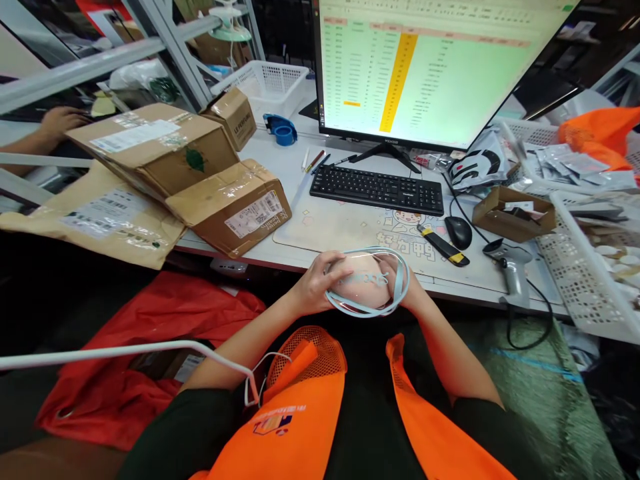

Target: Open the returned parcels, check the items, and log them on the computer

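Between my two hands, just over the front edge of the desk, is a clear oval pouch-like thing (367, 308) with a pale blue rim and pale blue lettering. Something pinkish shows through its clear face; whether that is inside or behind it I cannot tell. My left hand (317, 283) is closed on its left side, thumb across the front. My right hand (409, 293) grips the right side, its fingers partly seen through the clear material. A keyboard (377, 190) and a yellow and black box cutter (443, 245) lie on the desk beyond my hands.
Cardboard boxes (235, 213) and a padded envelope (115, 217) are piled at the left. A monitor (430, 73) stands behind the keyboard. To the right are a mouse (459, 232), a barcode scanner (513, 270) and a white basket (583, 273). Another person's hand (65, 121) is at far left.
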`<state>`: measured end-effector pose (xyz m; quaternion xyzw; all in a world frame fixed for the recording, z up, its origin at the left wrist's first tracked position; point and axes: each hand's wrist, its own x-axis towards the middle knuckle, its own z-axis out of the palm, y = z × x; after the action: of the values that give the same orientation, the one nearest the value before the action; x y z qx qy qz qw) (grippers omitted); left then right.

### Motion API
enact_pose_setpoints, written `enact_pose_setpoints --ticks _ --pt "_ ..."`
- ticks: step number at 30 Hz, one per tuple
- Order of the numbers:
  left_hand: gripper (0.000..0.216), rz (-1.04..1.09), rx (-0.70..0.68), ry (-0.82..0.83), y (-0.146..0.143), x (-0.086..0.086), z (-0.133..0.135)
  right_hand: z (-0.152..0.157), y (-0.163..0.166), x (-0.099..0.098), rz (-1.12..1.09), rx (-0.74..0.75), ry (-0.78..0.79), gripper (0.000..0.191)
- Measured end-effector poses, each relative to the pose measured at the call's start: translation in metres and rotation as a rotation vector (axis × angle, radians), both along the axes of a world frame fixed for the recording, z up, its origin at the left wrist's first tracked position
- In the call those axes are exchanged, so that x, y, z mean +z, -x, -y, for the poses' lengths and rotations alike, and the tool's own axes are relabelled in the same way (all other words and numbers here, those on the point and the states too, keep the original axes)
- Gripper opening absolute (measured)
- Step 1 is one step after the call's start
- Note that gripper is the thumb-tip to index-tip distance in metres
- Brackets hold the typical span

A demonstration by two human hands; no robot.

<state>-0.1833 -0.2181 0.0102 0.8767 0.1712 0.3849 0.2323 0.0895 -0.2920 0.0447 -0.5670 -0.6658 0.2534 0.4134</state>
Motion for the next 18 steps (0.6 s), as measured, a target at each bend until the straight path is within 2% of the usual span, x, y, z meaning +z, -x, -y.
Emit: enact_pose_setpoints --ticks 2,3,5,7,9,11,15,18 --pt "0.078 0.066 0.026 0.023 0.0 -0.004 0.005 0.006 0.002 0.005 -0.066 -0.047 -0.029 0.047" --pt "0.084 0.123 0.082 0.07 -0.002 -0.006 0.008 0.009 0.006 0.006 -0.116 -0.102 -0.073 0.047" --pt "0.101 0.268 0.225 0.252 -0.01 -0.011 0.015 0.013 0.017 0.004 -0.234 -0.238 -0.179 0.048" --pt "0.109 0.428 0.297 0.518 -0.02 -0.016 0.024 0.015 0.031 -0.001 -0.342 -0.3 -0.228 0.049" --pt "0.101 0.571 0.268 0.788 -0.029 -0.018 0.032 0.016 0.04 -0.008 -0.374 -0.219 -0.187 0.053" --pt "0.089 0.685 0.249 0.964 -0.031 -0.017 0.036 0.016 0.041 -0.014 -0.321 -0.082 -0.101 0.056" --pt "0.07 0.824 0.246 1.122 -0.025 -0.004 0.035 0.021 0.03 -0.013 -0.146 0.107 -0.028 0.048" --pt "0.065 0.845 0.22 1.284 -0.019 0.005 0.034 0.025 0.025 -0.008 -0.005 0.138 -0.073 0.04"
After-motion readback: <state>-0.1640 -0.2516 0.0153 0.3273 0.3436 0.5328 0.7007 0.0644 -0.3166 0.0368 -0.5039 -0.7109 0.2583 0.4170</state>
